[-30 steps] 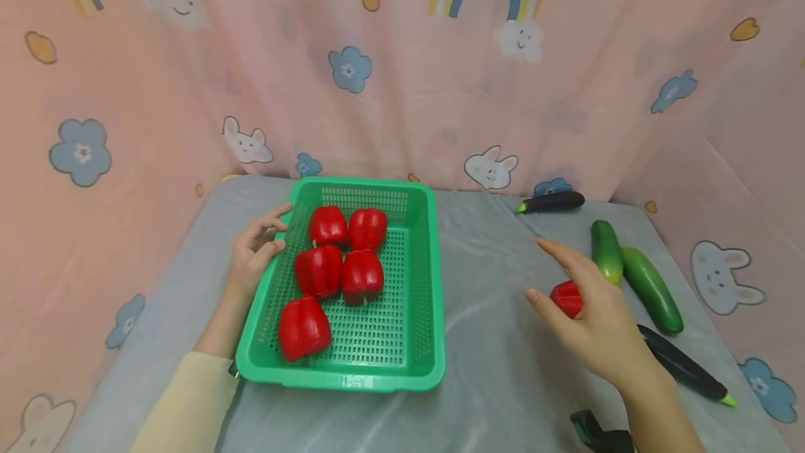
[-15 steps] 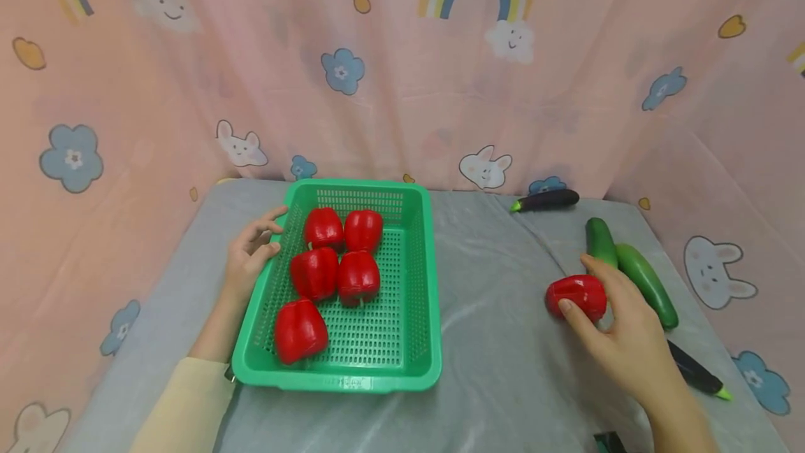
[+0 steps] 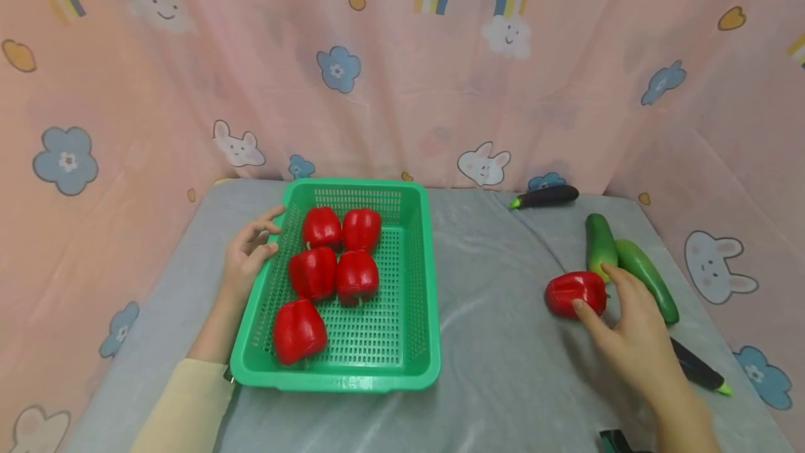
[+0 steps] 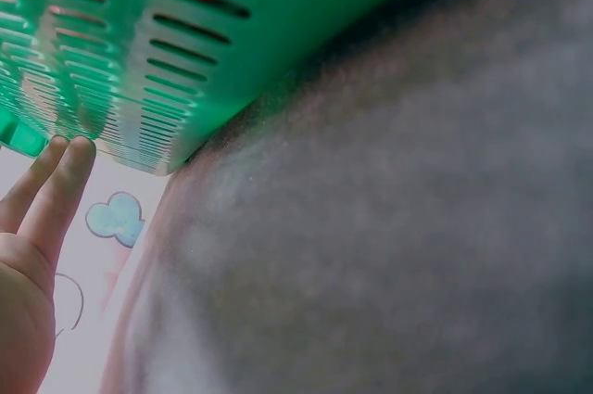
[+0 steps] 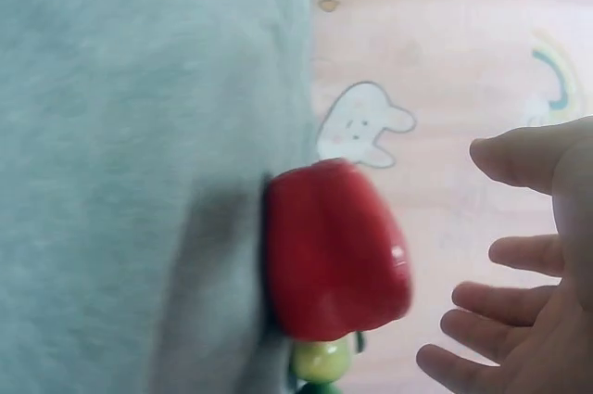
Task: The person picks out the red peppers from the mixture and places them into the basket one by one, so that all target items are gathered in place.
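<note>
A lone red bell pepper lies on its side on the grey cloth in the head view. My right hand is just to its right, thumb and fingers spread; the right wrist view shows a gap between that hand and the pepper. On the left, my left hand has its loosely bent fingers at the left side of a green plastic basket. Several red bell peppers lie in the left part of the basket. In the left wrist view two fingertips meet the slotted basket wall.
Behind my right hand lie two green cucumber-like vegetables. A dark eggplant lies at the back edge, another eggplant at the right. Something dark shows at the bottom edge. A pink patterned curtain encloses the table.
My right hand has moved rightward off the red pepper, which it mostly covered before, so the pepper now shows whole. The left hand and basket stay put; the head view has shifted slightly.
</note>
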A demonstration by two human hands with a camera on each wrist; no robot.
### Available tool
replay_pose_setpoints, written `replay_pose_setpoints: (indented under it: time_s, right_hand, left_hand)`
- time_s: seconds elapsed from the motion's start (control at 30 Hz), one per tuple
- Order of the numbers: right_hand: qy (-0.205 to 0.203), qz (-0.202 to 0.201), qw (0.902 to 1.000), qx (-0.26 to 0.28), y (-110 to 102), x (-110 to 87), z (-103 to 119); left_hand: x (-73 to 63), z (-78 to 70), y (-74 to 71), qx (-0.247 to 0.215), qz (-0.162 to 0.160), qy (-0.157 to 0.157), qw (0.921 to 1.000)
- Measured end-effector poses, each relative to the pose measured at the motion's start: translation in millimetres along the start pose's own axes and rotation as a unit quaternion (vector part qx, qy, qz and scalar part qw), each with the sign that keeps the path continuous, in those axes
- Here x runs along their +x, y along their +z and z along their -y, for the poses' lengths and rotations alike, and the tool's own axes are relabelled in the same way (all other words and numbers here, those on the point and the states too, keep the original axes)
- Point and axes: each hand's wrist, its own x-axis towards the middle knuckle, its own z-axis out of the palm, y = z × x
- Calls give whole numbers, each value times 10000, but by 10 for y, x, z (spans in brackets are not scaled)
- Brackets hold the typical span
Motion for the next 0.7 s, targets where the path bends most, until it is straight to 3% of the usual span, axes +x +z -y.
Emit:
replay_pose_setpoints:
  time_s: [0.17, 0.33, 0.7]
  right_hand:
    - [-70, 2, 9999, 105, 120, -1, -117]
    - [144, 161, 9997, -104, 234, 2, -158]
    - [191, -53, 9997, 144, 346, 33, -195]
  left_hand:
    - [-5, -2, 5, -50, 19, 22, 10000]
    - [-8, 5, 0, -12, 29, -21, 10000]
    - [-7, -16, 5, 29, 3, -56, 10000]
